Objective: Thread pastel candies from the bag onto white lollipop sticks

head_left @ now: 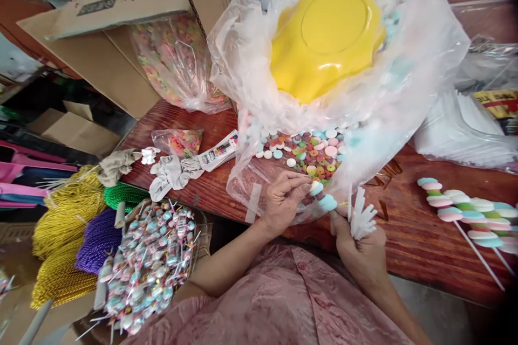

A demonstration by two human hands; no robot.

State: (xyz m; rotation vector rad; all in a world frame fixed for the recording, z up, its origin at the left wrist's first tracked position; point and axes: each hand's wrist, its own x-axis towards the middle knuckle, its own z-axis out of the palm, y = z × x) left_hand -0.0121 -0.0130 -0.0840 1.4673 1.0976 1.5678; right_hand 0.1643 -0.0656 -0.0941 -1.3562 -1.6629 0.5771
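Observation:
My left hand [281,202] is closed in a pinch at the far end of a short row of candies [327,202], pale blue, white and dark red. What lies between its fingertips is mostly hidden. Closed around the near end of that candy skewer, my right hand [362,250] also grips a bundle of thin white strips [363,215]. Just beyond both hands, round button candies and small ring candies [311,153] lie loose in the mouth of a large clear plastic bag [243,70]. A yellow scalloped bowl [327,38] sits upside down on the bag.
Finished candy skewers [477,207] lie at right on the red wooden table [413,242]. A cardboard box [121,59] holding a bag of ring candies [170,59] stands at back left. Below left are a basketful of wrapped skewers [157,259] and yellow twist-tie bundles [67,232].

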